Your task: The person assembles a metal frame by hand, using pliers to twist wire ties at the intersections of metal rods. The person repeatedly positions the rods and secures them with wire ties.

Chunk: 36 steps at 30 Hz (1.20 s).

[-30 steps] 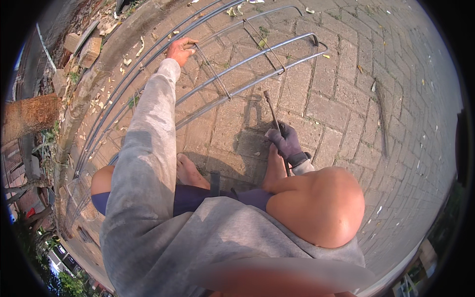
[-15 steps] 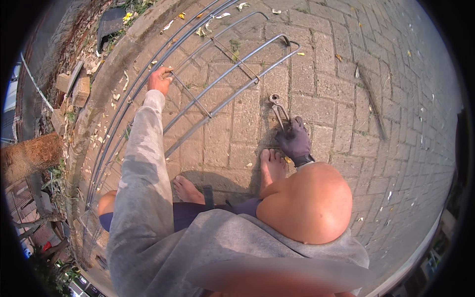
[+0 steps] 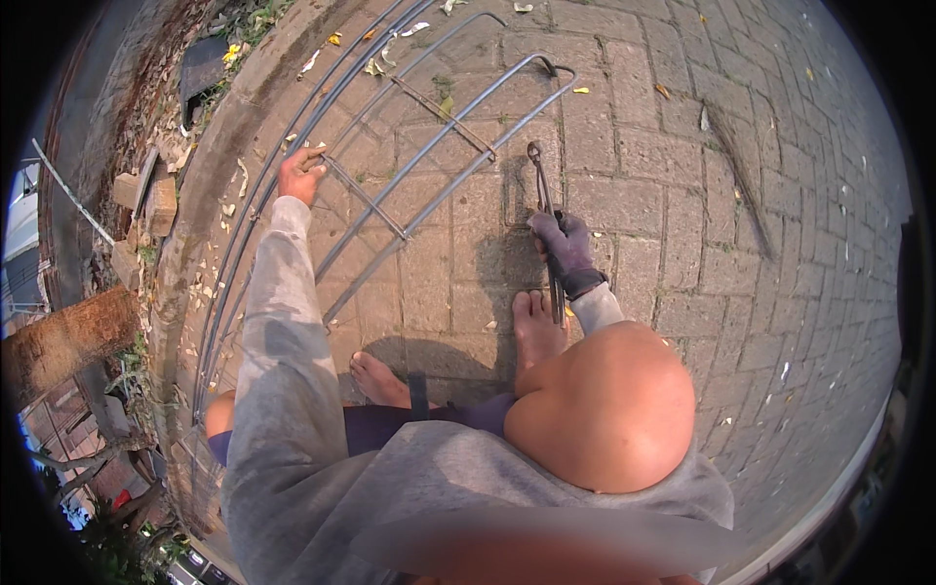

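Note:
My bare left hand (image 3: pixel 301 175) is closed at the end of a crosspiece on a frame of long grey steel rods (image 3: pixel 429 146). Its fingertips meet where the thin crosspiece (image 3: pixel 366 198) joins a rod. A dark purple glove covers my right hand (image 3: pixel 567 249), which grips a pair of long-handled pincers (image 3: pixel 542 182). The pincers stand edge-on above the paving, head pointing away from me and handles reaching back past my right foot. They are apart from the rods. The palm side of the glove is hidden.
My bare feet (image 3: pixel 541 331) rest on the brick paving (image 3: pixel 634 224). A kerb (image 3: pixel 219 127) runs along the left, with wooden blocks (image 3: pixel 161 207) and a rough plank (image 3: pixel 73 331) beyond it. A thin dark stick (image 3: pixel 741 185) lies at the right among scattered leaves.
My right hand has lifted the pincers and turned them edge-on, moving slightly away from me. The left hand stays at the same joint of the rod frame.

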Tool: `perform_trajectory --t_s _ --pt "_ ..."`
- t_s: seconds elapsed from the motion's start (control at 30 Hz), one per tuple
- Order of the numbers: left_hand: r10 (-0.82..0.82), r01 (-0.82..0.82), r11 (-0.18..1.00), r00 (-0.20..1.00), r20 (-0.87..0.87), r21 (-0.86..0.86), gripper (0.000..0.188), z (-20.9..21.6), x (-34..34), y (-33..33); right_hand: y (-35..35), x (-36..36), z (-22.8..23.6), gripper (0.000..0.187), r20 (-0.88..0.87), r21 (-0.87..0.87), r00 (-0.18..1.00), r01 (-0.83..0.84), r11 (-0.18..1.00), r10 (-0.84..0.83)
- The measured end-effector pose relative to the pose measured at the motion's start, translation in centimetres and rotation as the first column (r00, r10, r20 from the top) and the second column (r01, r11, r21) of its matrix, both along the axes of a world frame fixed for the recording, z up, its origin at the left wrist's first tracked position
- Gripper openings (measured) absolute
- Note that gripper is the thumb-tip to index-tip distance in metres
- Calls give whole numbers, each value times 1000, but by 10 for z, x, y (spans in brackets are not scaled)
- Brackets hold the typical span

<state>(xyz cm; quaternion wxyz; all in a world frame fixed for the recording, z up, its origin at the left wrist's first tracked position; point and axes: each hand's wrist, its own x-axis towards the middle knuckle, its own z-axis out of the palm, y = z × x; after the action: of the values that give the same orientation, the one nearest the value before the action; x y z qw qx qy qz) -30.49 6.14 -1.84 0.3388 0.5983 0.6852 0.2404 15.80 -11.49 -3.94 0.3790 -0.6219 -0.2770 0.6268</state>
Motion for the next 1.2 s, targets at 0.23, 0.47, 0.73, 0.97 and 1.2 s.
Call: perform_trajectory --t_s 0.23,0.47,0.73,0.97,1.2 --pt "32 -33 999 999 -7 -23 45 2 1 -2 5 -2 -9 27 220 300 949 -286 910 226" --pt "44 -42 999 998 43 -28 45 -4 -5 1 14 11 3 23 266 152 915 -350 925 302" --pt "-2 4 1000 999 51 -26 45 -2 -5 2 12 9 2 28 323 266 905 -367 891 276" --pt "56 -52 998 990 131 -30 44 -1 -2 -2 1 22 14 50 852 112 516 -349 930 91" --pt "78 -73 994 995 68 -78 43 2 -1 0 -4 24 38 56 993 -46 -114 -391 919 1"
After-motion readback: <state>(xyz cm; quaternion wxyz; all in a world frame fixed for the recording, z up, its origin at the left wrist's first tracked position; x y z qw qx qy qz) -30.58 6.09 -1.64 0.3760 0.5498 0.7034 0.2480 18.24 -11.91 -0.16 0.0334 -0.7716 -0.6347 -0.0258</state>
